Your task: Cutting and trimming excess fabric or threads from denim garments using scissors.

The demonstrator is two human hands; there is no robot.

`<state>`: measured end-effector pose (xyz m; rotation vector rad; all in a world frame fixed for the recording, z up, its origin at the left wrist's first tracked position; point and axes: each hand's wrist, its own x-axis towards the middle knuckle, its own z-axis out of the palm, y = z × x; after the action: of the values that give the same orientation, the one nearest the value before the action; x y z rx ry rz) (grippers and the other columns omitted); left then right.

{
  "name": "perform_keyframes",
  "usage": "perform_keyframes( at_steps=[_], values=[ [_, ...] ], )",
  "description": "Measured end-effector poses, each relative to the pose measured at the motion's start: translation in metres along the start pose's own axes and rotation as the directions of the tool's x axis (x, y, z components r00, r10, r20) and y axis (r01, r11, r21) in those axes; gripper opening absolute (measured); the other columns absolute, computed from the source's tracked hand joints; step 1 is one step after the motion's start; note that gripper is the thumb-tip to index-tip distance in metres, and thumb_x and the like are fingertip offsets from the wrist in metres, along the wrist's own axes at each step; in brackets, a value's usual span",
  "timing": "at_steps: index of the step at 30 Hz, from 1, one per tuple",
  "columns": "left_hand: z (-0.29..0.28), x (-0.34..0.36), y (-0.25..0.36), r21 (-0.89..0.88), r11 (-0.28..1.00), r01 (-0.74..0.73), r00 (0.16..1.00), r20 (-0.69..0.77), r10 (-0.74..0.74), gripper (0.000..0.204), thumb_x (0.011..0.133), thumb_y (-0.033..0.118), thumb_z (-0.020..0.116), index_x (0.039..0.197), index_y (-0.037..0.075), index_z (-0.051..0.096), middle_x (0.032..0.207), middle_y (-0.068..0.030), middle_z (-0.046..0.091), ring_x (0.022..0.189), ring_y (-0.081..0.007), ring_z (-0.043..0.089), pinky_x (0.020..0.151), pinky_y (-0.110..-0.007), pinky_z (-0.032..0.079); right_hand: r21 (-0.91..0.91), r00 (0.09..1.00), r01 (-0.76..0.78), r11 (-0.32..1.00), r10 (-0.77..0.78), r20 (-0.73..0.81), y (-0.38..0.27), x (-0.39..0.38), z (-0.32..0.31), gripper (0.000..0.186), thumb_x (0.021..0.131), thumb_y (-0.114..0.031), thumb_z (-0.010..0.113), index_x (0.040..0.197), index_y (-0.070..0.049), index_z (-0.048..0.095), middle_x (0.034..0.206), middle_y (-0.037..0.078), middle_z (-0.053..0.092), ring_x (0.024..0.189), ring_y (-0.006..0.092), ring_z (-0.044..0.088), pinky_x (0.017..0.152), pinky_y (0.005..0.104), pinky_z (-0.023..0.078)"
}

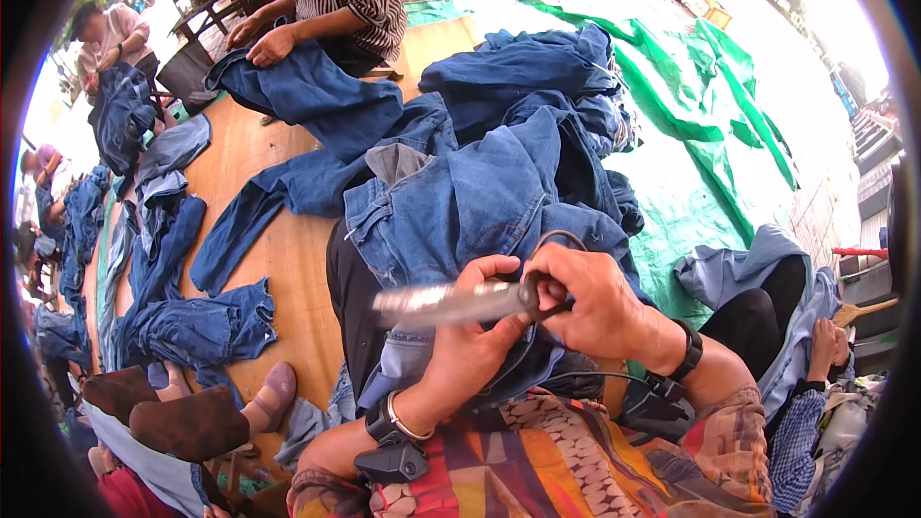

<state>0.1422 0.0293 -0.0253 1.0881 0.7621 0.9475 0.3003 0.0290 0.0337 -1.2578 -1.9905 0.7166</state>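
My right hand grips a pair of dark-handled scissors, its fingers through the loops. The blades point left and are smeared by motion. Just behind the blades is my left hand, its fingers curled and its thumb close to the scissors' pivot. Whatever those fingers hold is hidden by the blades and the hand. Blue denim trousers lie bunched over my lap, directly beyond both hands, with a grey pocket lining showing. Each of my wrists wears a band and a small black device.
More denim is heaped past my lap. Across from me a person in a striped shirt handles a denim garment. Further denim pieces lie to the left on a tan sheet. A green tarp spreads at right. Other people sit nearby.
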Motion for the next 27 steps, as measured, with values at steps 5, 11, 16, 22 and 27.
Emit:
perform_keyframes(
  at_steps=[5,11,16,22,27],
  values=[
    [0.000,-0.002,0.009,-0.382,0.917,0.113,0.993,0.015,-0.116,0.044,0.078,-0.008,0.060,0.118,0.002,0.044,0.091,-0.0044,0.058,0.087,-0.0084,0.055,0.081,-0.021,0.043,0.379,0.957,-0.249,0.891,0.286,-0.044,0.004,-0.001,-0.008,0.027,0.073,-0.008,0.073,0.089,-0.003,0.053,0.068,0.000,0.052,0.062,0.0024,0.046,0.055,0.0202,0.040],
    [-0.004,-0.001,0.012,-0.427,0.895,0.128,0.991,0.021,-0.132,0.045,0.079,-0.009,0.058,0.119,0.002,0.042,0.091,-0.0058,0.059,0.087,-0.0088,0.056,0.080,-0.020,0.044,0.076,0.946,-0.323,0.943,0.321,0.033,0.009,-0.027,-0.031,0.056,0.065,-0.046,0.077,0.091,-0.004,0.052,0.065,0.000,0.048,0.055,0.0078,0.041,0.053,0.0240,0.037],
    [-0.004,-0.001,0.011,-0.436,0.894,0.108,0.994,0.020,-0.110,0.046,0.079,-0.010,0.058,0.120,0.002,0.041,0.090,-0.0057,0.059,0.086,-0.0087,0.056,0.080,-0.020,0.044,-0.210,0.950,-0.259,0.943,0.288,0.119,0.010,-0.045,-0.036,0.062,0.061,-0.055,0.075,0.087,-0.003,0.052,0.066,0.008,0.051,0.061,0.0242,0.053,0.056,0.0352,0.042],
    [-0.002,0.000,0.012,-0.445,0.889,0.108,0.994,0.023,-0.110,0.046,0.079,-0.011,0.057,0.120,0.001,0.041,0.089,-0.0051,0.059,0.086,-0.0086,0.057,0.079,-0.019,0.045,-0.308,0.951,-0.194,0.931,0.256,0.175,0.007,-0.044,-0.038,0.060,0.062,-0.055,0.073,0.082,-0.003,0.050,0.068,0.010,0.052,0.063,0.0301,0.054,0.057,0.0379,0.042],
    [-0.002,0.000,0.010,-0.404,0.911,0.082,0.996,0.049,-0.068,0.046,0.080,-0.010,0.058,0.121,0.002,0.041,0.091,-0.0052,0.060,0.089,-0.0089,0.057,0.080,-0.020,0.045,-0.382,0.944,-0.126,0.915,0.229,0.236,0.002,-0.036,-0.035,0.057,0.067,-0.052,0.070,0.081,-0.002,0.048,0.068,0.013,0.054,0.066,0.0325,0.057,0.056,0.0402,0.041]
  ],
)
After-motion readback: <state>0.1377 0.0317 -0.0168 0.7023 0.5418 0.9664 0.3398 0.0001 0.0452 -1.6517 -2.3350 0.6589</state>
